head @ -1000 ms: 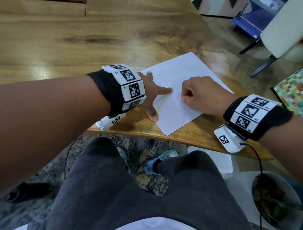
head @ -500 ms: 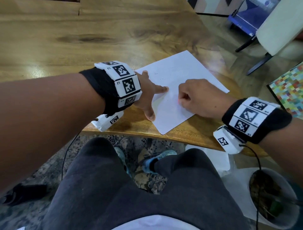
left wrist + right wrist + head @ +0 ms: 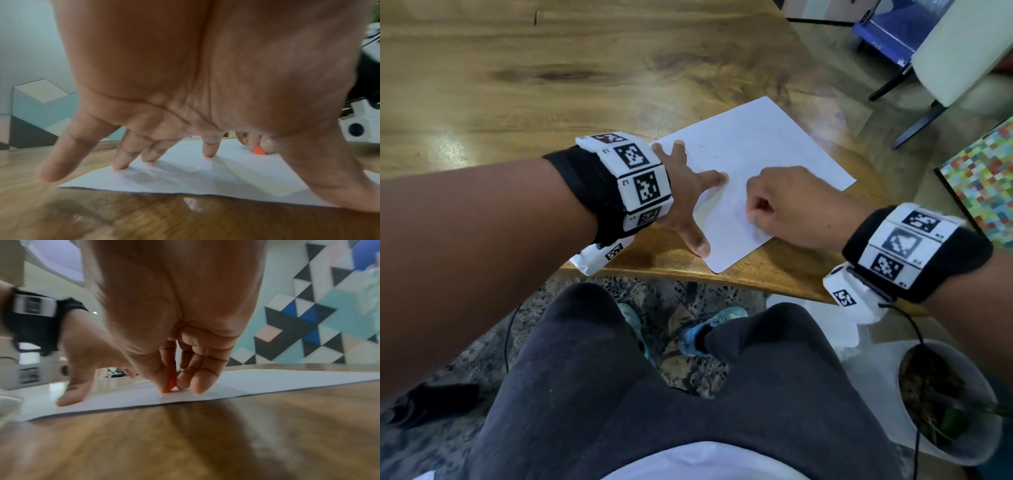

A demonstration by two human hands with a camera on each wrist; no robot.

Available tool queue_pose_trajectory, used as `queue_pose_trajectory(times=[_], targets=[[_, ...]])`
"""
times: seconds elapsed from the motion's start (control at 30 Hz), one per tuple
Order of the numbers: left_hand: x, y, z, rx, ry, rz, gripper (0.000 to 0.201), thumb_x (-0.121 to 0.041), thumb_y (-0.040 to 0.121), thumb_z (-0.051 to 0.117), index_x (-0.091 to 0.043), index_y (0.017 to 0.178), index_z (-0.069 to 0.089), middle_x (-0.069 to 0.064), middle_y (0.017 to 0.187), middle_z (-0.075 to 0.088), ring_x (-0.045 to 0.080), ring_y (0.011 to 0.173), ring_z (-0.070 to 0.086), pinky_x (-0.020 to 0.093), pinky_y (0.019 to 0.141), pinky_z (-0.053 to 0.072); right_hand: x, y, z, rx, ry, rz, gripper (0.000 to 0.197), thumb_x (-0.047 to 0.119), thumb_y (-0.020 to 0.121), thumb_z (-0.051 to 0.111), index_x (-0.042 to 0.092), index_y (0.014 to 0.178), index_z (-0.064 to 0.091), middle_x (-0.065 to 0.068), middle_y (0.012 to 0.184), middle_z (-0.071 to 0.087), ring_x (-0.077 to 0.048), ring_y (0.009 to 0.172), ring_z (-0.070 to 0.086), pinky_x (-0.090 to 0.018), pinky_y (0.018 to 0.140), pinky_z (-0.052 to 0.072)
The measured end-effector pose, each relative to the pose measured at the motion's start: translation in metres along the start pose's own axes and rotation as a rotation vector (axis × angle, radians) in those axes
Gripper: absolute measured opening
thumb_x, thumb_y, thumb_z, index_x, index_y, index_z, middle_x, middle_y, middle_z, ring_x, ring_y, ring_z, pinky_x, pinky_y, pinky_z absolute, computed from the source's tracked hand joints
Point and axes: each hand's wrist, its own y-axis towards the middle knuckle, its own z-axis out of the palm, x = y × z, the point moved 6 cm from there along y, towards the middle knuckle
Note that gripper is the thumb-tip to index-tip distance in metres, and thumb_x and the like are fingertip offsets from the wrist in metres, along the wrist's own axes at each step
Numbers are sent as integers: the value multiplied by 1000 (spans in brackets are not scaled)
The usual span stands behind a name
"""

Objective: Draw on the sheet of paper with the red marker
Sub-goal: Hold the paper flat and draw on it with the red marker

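A white sheet of paper [image 3: 756, 150] lies at an angle near the front edge of the wooden table [image 3: 551, 75]. My left hand [image 3: 688, 192] is spread flat, its fingertips [image 3: 208, 154] pressing on the paper's [image 3: 185, 178] left side. My right hand [image 3: 784, 205] is curled on the sheet and pinches the red marker [image 3: 169, 387] between thumb and fingers. Only the marker's orange-red tip shows, touching the paper [image 3: 267, 378]. The same tip of the marker [image 3: 258, 150] appears in the left wrist view. Faint marks sit on the sheet's far part.
The table's front edge [image 3: 722, 281] runs just below the paper. My legs and shoes are under it. A white pot with a plant [image 3: 948, 404] stands on the floor at lower right. A chair [image 3: 945, 51] and a colourful mat [image 3: 983, 181] lie to the right.
My right hand has shifted slightly towards me and to the left on the sheet with the marker. The left hand keeps pressing on the paper.
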Motion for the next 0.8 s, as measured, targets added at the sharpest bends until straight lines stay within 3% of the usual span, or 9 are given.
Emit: queue_pose_trajectory(times=[0.13, 0.27, 0.4, 0.5, 0.7, 0.8], targets=[[-1, -3, 3, -11, -32, -9, 132, -96, 49, 64, -57, 151, -11, 22, 165, -9, 52, 148, 8, 65, 112, 24, -26, 9, -8, -30, 15, 83, 6, 21, 89, 58, 22, 83, 61, 4, 88, 62, -19, 85, 58, -42, 79, 52], [-5, -9, 4, 0, -61, -42, 130, -93, 53, 64, -56, 152, -10, 22, 165, -15, 53, 149, 4, 67, 112, 20, -19, 7, -8, -37, 5, 89, 7, 21, 90, 56, 21, 86, 61, 2, 91, 60, -22, 88, 58, -43, 78, 52], [-8, -12, 3, 10, -52, -50, 129, -92, 56, 64, -52, 154, -11, 21, 165, -17, 52, 150, 2, 69, 113, 16, 25, -12, 9, 55, -27, -82, 13, 30, 94, 52, 22, 92, 62, 2, 97, 57, -20, 89, 56, -39, 80, 49], [-11, -13, 1, -6, -19, 2, 129, -89, 61, 64, -44, 157, -9, 13, 167, -18, 41, 153, -6, 65, 116, 13, 44, -23, 16, 101, -20, -167, 14, 33, 95, 53, 23, 93, 64, 5, 94, 57, -17, 86, 56, -34, 76, 47], [-16, -11, -2, -33, 20, 64, 130, -85, 62, 69, -35, 159, -1, 15, 168, -6, 40, 151, 13, 60, 115, 27, -10, -13, -4, -4, 10, 65, 9, 21, 88, 55, 24, 80, 59, 6, 85, 57, -19, 80, 57, -45, 75, 53], [-17, -12, -5, -21, 15, 64, 128, -83, 61, 72, -33, 158, 6, 17, 167, -2, 41, 149, 20, 59, 111, 32, -6, -18, -1, 9, 19, 56, 10, 23, 89, 54, 25, 80, 58, 6, 86, 57, -18, 81, 57, -45, 75, 53]])
